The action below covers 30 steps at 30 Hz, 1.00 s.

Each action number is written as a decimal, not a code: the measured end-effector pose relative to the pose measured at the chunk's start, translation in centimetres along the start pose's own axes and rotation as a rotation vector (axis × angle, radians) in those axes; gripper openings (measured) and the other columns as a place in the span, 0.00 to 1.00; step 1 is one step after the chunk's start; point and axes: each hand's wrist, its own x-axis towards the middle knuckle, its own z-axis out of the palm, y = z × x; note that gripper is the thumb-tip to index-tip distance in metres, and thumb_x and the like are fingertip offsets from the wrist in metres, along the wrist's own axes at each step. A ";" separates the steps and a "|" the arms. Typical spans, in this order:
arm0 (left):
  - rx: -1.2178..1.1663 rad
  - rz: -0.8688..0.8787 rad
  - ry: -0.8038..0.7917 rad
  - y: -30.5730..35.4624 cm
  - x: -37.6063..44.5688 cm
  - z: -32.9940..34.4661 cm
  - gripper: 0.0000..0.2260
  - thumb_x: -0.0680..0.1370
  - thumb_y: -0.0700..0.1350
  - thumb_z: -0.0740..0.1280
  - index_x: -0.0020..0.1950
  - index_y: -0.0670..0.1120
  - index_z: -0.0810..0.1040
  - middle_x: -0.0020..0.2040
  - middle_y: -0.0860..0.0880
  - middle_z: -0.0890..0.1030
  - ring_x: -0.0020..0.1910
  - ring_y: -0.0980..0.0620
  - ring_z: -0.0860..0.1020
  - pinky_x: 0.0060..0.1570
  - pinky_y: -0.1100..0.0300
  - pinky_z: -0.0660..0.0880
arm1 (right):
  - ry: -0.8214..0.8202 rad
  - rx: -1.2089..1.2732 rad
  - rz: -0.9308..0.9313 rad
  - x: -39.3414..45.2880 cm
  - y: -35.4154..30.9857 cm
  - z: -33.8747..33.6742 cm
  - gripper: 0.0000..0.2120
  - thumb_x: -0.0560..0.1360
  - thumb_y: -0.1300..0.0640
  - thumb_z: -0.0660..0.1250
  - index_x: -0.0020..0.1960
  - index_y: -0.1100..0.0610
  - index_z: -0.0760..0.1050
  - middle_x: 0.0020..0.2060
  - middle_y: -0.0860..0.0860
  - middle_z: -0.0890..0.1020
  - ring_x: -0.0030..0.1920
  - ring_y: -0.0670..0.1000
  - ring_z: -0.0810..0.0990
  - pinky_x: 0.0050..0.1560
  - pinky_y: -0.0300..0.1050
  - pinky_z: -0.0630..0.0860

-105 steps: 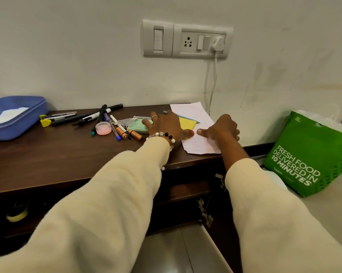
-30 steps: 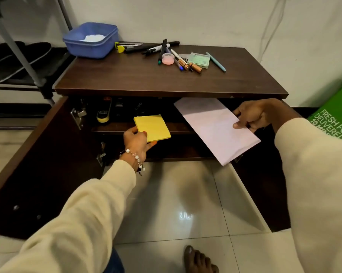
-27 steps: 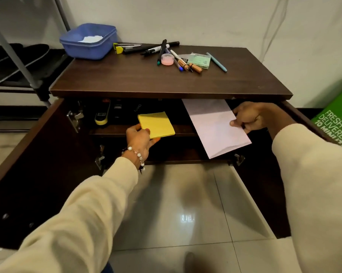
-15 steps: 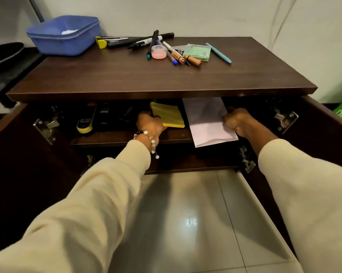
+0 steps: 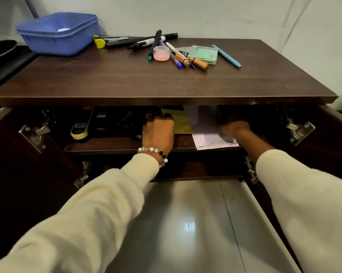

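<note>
Head view: both arms reaching into the open cabinet, under its dark top (image 5: 127, 83). Left hand (image 5: 158, 133) on the upper shelf (image 5: 107, 145), fingers curled at the left edge of the yellow sticky pad (image 5: 183, 123), flat on that shelf. Right hand (image 5: 235, 130) just right of it, blurred (grip impossible to tell), touching the white sheet (image 5: 207, 137), near edge overhanging the shelf. On the top, far side: blue tub (image 5: 58, 34), pens (image 5: 144, 44), 2 batteries (image 5: 199, 64).
</note>
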 end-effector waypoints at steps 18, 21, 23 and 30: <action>0.073 0.030 -0.251 -1.3 -1.2 0.7 0.27 0.80 0.38 0.56 0.76 0.60 0.59 0.72 0.42 0.67 0.68 0.35 0.65 0.64 0.35 0.61 | 0.014 -0.277 -0.012 -1.3 -3.2 2.1 0.26 0.80 0.43 0.55 0.74 0.51 0.59 0.73 0.56 0.61 0.74 0.62 0.54 0.71 0.64 0.50; 0.070 0.022 -0.231 -1.4 -1.6 0.7 0.26 0.79 0.36 0.58 0.75 0.55 0.62 0.67 0.42 0.72 0.67 0.35 0.65 0.63 0.38 0.63 | 0.070 -0.268 -0.237 -1.0 -4.2 2.1 0.26 0.77 0.45 0.60 0.73 0.48 0.61 0.71 0.56 0.65 0.71 0.61 0.61 0.71 0.60 0.58; 0.056 0.012 -0.225 -1.5 -1.6 0.8 0.24 0.78 0.35 0.59 0.73 0.50 0.66 0.65 0.42 0.74 0.66 0.36 0.67 0.62 0.38 0.64 | 0.010 -0.197 -0.374 -1.5 -5.4 2.4 0.26 0.74 0.43 0.63 0.71 0.47 0.65 0.68 0.55 0.70 0.67 0.61 0.67 0.66 0.56 0.66; 0.026 0.002 -0.192 -2.2 -1.4 1.4 0.19 0.78 0.35 0.60 0.68 0.45 0.72 0.64 0.42 0.75 0.64 0.37 0.70 0.61 0.41 0.67 | -0.023 -0.213 -0.355 -2.1 -7.2 3.4 0.26 0.77 0.43 0.62 0.72 0.49 0.63 0.67 0.55 0.69 0.67 0.58 0.66 0.67 0.53 0.63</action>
